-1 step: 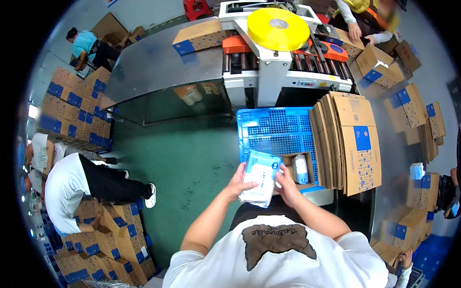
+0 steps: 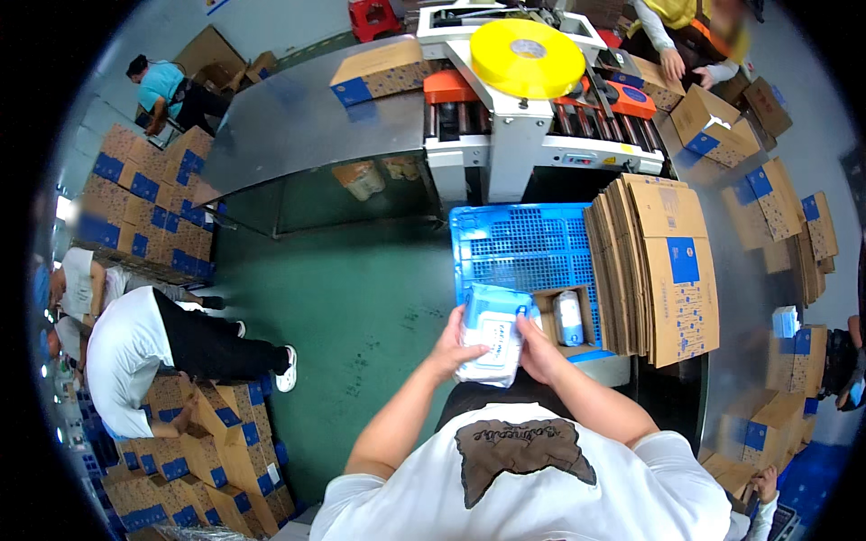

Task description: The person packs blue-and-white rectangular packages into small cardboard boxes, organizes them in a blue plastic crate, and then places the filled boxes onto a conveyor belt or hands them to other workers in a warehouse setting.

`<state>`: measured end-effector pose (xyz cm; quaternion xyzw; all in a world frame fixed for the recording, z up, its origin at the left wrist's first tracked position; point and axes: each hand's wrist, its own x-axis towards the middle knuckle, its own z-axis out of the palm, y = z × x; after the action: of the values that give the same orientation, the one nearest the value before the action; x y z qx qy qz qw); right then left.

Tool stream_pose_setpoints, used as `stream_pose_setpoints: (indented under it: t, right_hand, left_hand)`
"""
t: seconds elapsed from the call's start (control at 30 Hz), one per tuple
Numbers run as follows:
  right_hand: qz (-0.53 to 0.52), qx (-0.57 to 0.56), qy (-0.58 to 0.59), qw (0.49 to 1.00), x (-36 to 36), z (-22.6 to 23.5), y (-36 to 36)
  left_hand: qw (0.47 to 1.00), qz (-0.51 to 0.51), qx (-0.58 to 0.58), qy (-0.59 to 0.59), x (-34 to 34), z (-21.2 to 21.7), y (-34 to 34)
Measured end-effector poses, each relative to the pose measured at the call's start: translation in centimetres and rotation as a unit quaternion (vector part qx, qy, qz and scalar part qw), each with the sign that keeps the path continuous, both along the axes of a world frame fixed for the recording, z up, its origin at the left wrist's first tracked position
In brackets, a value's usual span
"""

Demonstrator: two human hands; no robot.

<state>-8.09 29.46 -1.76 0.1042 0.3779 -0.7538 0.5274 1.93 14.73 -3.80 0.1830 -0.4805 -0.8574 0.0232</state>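
Between my two hands is a white-and-blue soft pack of wipes, the wipes pack, held in front of my body with its broad face up. My left hand grips its left side, thumb lying over the top. At its right edge, my right hand closes on it with the thumb near the upper corner. Just beyond my right hand stands an open cardboard carton, and a similar white-and-blue pack is inside it. The carton rests on a blue plastic grid pallet, partly hidden by my hands.
Flattened cartons stand upright right of the open carton. Ahead is a carton-sealing machine with a yellow tape roll, beside a metal table. Carton stacks and a bending person are on the left.
The pack has turned slightly in my hands and its face lies a little differently. My right thumb has shifted up along its upper right corner.
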Motion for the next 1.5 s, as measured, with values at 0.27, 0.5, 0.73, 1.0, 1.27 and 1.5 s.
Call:
stream_pose_setpoints:
  t: [0.27, 0.5, 0.73, 1.0, 1.27, 1.5]
  right_hand:
    - [0.048, 0.151, 0.624, 0.766, 5.9, 1.8, -12.5]
    - [0.069, 0.126, 0.690, 0.710, 7.3, 3.8, -17.7]
    - [0.129, 0.189, 0.506, 0.832, -0.8, -1.6, -13.2]
    - [0.070, 0.198, 0.309, 0.927, -8.7, -3.8, -0.4]
    - [0.067, 0.259, 0.282, 0.921, -14.1, -9.3, 14.2]
    - [0.296, 0.277, 0.195, 0.893, -13.8, -20.1, 11.7]
  left_hand:
    - [0.879, 0.435, -0.194, -0.024, 5.2, -0.5, -3.9]
    - [0.826, 0.543, -0.148, -0.014, 6.0, 0.6, -7.7]
    - [0.912, 0.389, -0.024, -0.128, -2.5, -0.8, -5.7]
    - [0.959, 0.125, -0.140, -0.210, -11.5, -7.4, 3.2]
    - [0.630, -0.362, -0.686, 0.044, -10.4, -20.3, 8.7]
    - [0.431, -0.603, -0.666, -0.081, -14.0, -20.8, 12.0]
